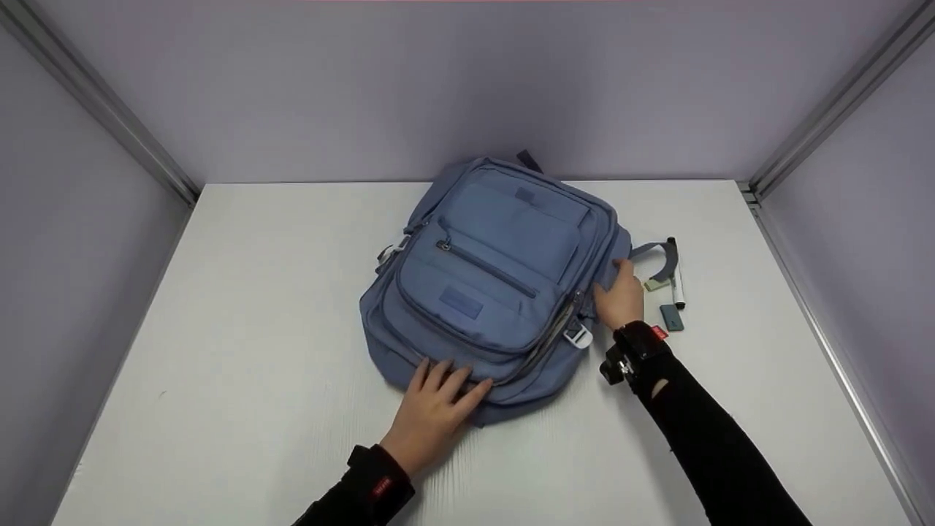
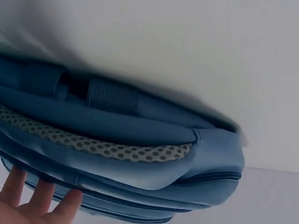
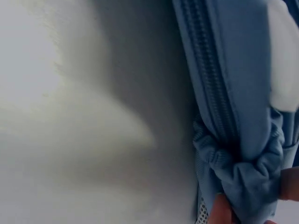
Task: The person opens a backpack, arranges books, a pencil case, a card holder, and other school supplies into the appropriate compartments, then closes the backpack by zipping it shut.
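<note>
A blue backpack point(image 1: 511, 241) lies on its back, tilted, across the middle of the white table. Its front compartment zip point(image 1: 548, 336) gapes along the lower right side. My left hand point(image 1: 431, 416) rests on the near end of the bag, fingers spread over its edge; in the left wrist view those fingers point(image 2: 67, 205) lie against the layered fabric, below a mesh-padded strip point(image 2: 126, 151). At the bag's right side, my right hand point(image 1: 622, 296) pinches the gathered side pocket point(image 3: 252, 182), with fingertips point(image 3: 220, 212) on both sides of it in the right wrist view.
Right of the bag lie a black-and-white marker point(image 1: 678, 285), a small dark green block point(image 1: 671, 318) and a pale green item point(image 1: 656, 285). A loose strap point(image 1: 668, 261) loops over beside them. Grey panels wall the table point(image 1: 277, 307) at the back and sides.
</note>
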{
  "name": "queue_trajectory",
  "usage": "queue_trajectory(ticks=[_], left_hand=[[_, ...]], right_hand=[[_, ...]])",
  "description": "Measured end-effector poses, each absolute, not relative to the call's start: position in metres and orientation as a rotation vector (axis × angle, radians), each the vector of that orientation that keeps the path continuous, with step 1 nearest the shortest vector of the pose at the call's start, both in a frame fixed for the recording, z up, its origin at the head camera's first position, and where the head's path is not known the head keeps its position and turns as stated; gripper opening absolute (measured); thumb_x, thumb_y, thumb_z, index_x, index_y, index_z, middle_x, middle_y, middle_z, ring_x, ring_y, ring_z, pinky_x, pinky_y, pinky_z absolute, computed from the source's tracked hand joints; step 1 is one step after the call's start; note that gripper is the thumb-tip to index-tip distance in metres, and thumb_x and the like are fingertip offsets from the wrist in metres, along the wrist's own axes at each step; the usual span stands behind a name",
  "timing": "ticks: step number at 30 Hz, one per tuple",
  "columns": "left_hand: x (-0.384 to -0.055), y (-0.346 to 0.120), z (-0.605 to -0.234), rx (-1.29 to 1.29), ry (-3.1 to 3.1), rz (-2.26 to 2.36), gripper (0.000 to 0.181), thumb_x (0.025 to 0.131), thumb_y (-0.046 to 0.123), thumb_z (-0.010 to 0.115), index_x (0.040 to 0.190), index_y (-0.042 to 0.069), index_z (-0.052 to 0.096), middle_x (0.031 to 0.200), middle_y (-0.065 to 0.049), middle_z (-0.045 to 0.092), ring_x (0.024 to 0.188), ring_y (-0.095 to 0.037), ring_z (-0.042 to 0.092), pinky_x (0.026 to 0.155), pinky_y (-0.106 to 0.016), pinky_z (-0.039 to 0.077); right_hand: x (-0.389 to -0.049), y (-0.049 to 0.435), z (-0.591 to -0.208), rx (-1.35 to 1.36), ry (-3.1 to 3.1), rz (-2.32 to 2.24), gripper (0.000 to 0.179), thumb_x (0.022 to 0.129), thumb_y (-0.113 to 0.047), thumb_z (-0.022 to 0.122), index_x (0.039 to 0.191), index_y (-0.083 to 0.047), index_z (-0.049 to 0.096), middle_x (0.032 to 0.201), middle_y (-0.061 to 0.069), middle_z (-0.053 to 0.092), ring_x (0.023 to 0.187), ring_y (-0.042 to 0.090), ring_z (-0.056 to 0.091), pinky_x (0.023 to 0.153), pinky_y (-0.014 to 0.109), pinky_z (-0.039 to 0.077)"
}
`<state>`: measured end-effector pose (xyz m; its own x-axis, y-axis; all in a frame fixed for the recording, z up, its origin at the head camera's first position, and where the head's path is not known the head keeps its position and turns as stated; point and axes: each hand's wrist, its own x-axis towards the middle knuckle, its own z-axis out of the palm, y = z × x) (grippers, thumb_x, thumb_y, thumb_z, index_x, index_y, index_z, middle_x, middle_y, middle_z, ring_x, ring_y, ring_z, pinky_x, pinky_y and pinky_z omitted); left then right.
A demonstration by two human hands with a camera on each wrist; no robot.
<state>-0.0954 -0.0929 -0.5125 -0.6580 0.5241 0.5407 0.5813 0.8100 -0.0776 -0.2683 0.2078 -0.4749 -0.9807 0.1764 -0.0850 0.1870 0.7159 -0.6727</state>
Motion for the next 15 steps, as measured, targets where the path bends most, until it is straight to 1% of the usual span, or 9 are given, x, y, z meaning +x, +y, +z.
queue_trajectory(ticks=[3,7,10,13,15], left_hand=[[-0.097,-0.096,-0.514,-0.817,-2.421,-0.144,0.056,0.072,0.021,0.085,0.123,0.029,0.065,0.115,-0.005,0.065,0.110,-0.033,0.065,0.088,-0.054,0.056],[-0.100,-0.108,-0.512,-0.815,-2.439,-0.142,0.057,0.069,0.012,0.083,0.121,0.028,0.066,0.115,-0.006,0.065,0.112,-0.035,0.064,0.091,-0.056,0.054],[-0.105,-0.122,-0.510,-0.809,-2.437,-0.125,0.062,0.062,0.007,0.082,0.119,0.027,0.066,0.116,-0.007,0.065,0.114,-0.037,0.064,0.094,-0.059,0.052],[-0.111,-0.137,-0.510,-0.779,-2.436,-0.115,0.064,0.057,0.005,0.084,0.115,0.026,0.067,0.116,-0.008,0.066,0.116,-0.038,0.063,0.095,-0.060,0.051],[-0.116,-0.146,-0.510,-0.755,-2.435,-0.107,0.065,0.056,0.003,0.085,0.114,0.025,0.067,0.117,-0.009,0.066,0.117,-0.039,0.063,0.096,-0.060,0.050]], right_hand=[[-0.267,0.209,-0.478,0.302,2.899,-1.154,0.058,0.092,-0.008,0.054,0.143,0.006,0.032,0.129,0.044,0.052,0.124,0.055,0.051,0.107,0.058,0.040],[-0.259,0.212,-0.483,0.303,2.881,-1.180,0.061,0.089,-0.007,0.055,0.143,0.005,0.030,0.126,0.045,0.053,0.121,0.056,0.053,0.104,0.060,0.041],[-0.248,0.210,-0.488,0.310,2.866,-1.226,0.063,0.087,-0.008,0.057,0.142,0.004,0.028,0.125,0.047,0.053,0.119,0.056,0.054,0.101,0.061,0.043],[-0.235,0.204,-0.493,0.266,2.875,-1.280,0.063,0.087,-0.009,0.058,0.142,0.000,0.030,0.128,0.044,0.054,0.117,0.055,0.056,0.100,0.060,0.044],[-0.226,0.199,-0.496,0.222,2.899,-1.290,0.056,0.088,-0.011,0.060,0.138,-0.002,0.037,0.128,0.039,0.057,0.113,0.053,0.059,0.097,0.059,0.045]])
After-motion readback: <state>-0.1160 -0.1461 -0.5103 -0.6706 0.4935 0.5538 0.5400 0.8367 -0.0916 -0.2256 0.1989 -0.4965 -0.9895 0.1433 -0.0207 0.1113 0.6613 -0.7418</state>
